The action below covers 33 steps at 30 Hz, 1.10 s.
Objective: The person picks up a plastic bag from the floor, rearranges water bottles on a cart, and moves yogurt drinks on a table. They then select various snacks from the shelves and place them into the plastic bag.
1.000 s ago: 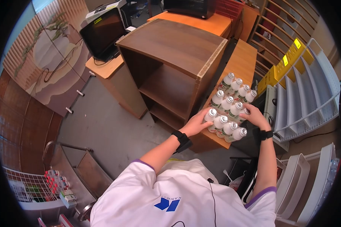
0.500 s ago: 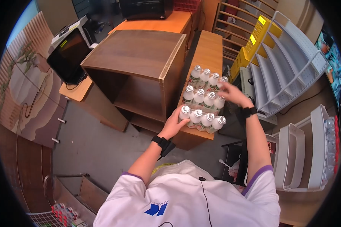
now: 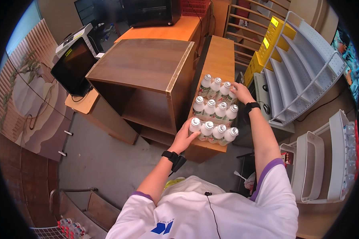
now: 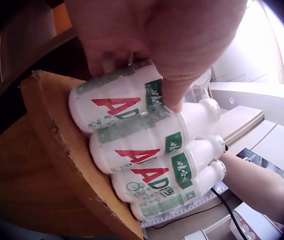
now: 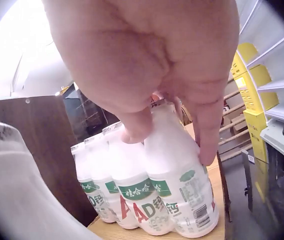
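White milk-drink bottles with foil caps stand upright in three rows on a narrow wooden bench (image 3: 219, 55). My left hand (image 3: 182, 138) grips the left end bottle of the near row (image 3: 218, 134); in the left wrist view the thumb lies across this end bottle (image 4: 114, 100). A middle row (image 3: 215, 109) stands between my hands. At the far row (image 3: 215, 90), my right hand (image 3: 242, 94) holds the right end bottle, its thumb and fingers on either side of the bottle's upper part (image 5: 174, 150) in the right wrist view.
Left of the bench stands a brown shelf cabinet (image 3: 141, 59). A white wire rack (image 3: 303, 75) with yellow boxes (image 3: 269, 40) is on the right, above white bins (image 3: 311, 167). A monitor (image 3: 73, 65) sits on a small desk, and a metal cart (image 3: 83, 211) is at lower left.
My right hand has left the middle row's right end and moved away from me to the far row's end bottle. My left hand stays on the near row. The head view has shifted.
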Motion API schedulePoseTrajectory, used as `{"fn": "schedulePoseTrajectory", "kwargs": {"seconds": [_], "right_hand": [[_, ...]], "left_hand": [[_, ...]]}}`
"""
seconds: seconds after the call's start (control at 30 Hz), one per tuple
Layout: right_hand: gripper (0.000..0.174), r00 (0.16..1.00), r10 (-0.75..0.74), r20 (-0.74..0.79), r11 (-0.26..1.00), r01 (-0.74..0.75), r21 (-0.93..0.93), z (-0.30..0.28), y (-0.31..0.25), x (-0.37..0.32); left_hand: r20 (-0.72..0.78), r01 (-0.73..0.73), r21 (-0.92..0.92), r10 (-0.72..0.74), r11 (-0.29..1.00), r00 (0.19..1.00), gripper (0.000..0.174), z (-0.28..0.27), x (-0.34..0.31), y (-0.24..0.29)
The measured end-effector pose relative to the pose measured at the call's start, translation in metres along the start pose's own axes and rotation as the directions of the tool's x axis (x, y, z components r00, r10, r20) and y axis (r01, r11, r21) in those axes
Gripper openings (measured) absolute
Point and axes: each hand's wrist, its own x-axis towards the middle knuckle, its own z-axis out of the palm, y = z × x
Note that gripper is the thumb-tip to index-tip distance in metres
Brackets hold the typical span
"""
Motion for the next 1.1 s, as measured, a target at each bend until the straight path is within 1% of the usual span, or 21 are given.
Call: {"fn": "schedulePoseTrajectory", "kwargs": {"seconds": [0.03,0.1,0.17,0.23,0.37,0.43,0.5,0.57,0.6,0.63,0.73,0.77,0.83,0.87,0.9,0.97,1.0,1.03,1.07,1.1], "right_hand": [[0.033,1.000,0.004,0.006,1.000,-0.004,0.004,0.001,0.002,-0.001],[0.034,0.998,-0.056,0.021,0.998,0.056,0.000,-0.003,0.004,-0.001],[0.033,0.998,-0.060,0.016,0.998,0.060,-0.003,-0.002,0.003,-0.002],[0.033,0.995,-0.091,0.048,0.996,0.091,0.005,-0.004,0.002,-0.003],[0.033,0.996,-0.031,0.078,0.999,0.032,-0.007,-0.012,-0.010,-0.013],[0.034,0.988,-0.073,0.133,0.997,0.068,0.040,-0.013,-0.010,-0.013],[0.034,0.989,-0.055,0.139,0.997,0.046,0.066,-0.009,-0.005,-0.016],[0.036,0.986,-0.044,0.158,0.988,0.019,0.155,-0.008,-0.005,-0.018],[0.036,0.987,-0.099,0.125,0.993,0.089,0.083,-0.008,-0.007,-0.021],[0.036,0.988,-0.093,0.121,0.993,0.083,0.085,-0.009,-0.009,-0.023],[0.034,0.983,-0.143,0.113,0.990,0.142,0.019,-0.012,-0.017,-0.030],[0.034,0.985,-0.137,0.103,0.991,0.136,0.019,-0.012,-0.020,-0.032],[0.034,0.983,-0.080,0.163,0.997,0.076,0.026,-0.014,-0.022,-0.034],[0.042,0.987,-0.084,0.138,0.996,0.083,0.018,-0.007,-0.012,-0.032],[0.042,0.990,-0.075,0.123,0.997,0.073,0.019,-0.006,-0.009,-0.035],[0.052,0.998,-0.069,-0.005,0.967,0.068,0.244,-0.001,-0.004,-0.044],[0.058,0.995,-0.028,-0.096,0.906,0.066,0.419,0.002,-0.003,-0.053],[0.058,0.995,-0.022,-0.101,0.905,0.063,0.420,0.005,-0.001,-0.062],[0.054,0.975,0.047,-0.216,0.884,0.061,0.464,0.006,0.003,-0.073],[0.051,0.937,0.122,-0.328,0.862,0.064,0.503,0.007,0.010,-0.086]], "left_hand": [[0.002,0.008,0.002,-0.008,1.000,1.000,0.061,0.000,-0.002,-0.001],[0.000,-0.006,0.050,0.006,0.999,1.000,0.062,0.001,0.000,-0.001],[-0.004,0.004,0.030,-0.004,1.000,1.000,0.061,0.001,0.001,0.001],[-0.005,0.015,0.011,-0.015,1.000,1.000,0.060,0.001,0.000,0.005],[0.004,0.021,0.003,-0.021,1.000,1.000,0.059,0.000,0.003,0.007],[0.018,0.039,0.002,-0.039,0.999,0.999,0.058,0.000,0.001,0.006],[0.002,0.035,-0.004,-0.035,0.999,0.999,0.057,0.000,0.002,0.009],[-0.001,0.007,0.004,-0.007,1.000,1.000,0.057,0.001,0.003,0.005],[-0.002,0.014,0.004,-0.014,1.000,1.000,0.058,0.001,0.004,0.006],[-0.002,0.021,0.004,-0.021,1.000,1.000,0.058,0.001,0.003,0.006],[0.015,0.027,0.007,-0.028,1.000,1.000,0.058,-0.001,0.005,0.008],[0.025,0.020,0.009,-0.020,1.000,0.999,0.058,-0.001,0.006,0.008],[-0.018,-0.002,0.073,0.004,0.997,1.000,0.059,-0.001,0.006,0.006],[-0.004,-0.014,0.076,0.014,0.997,1.000,0.059,-0.001,0.007,0.004],[-0.006,0.006,0.048,-0.005,0.999,1.000,0.059,-0.001,0.008,0.002],[-0.004,0.021,0.020,-0.021,1.000,1.000,0.059,0.000,0.010,-0.002],[0.002,0.027,-0.030,-0.027,0.999,1.000,0.058,-0.001,0.011,-0.003],[0.010,0.035,-0.080,-0.035,0.996,0.999,0.057,-0.002,0.010,-0.003],[0.022,0.034,-0.081,-0.033,0.996,0.999,0.057,-0.003,0.009,-0.002],[0.004,0.040,-0.120,-0.040,0.992,0.999,0.056,-0.002,0.009,0.000]]}}
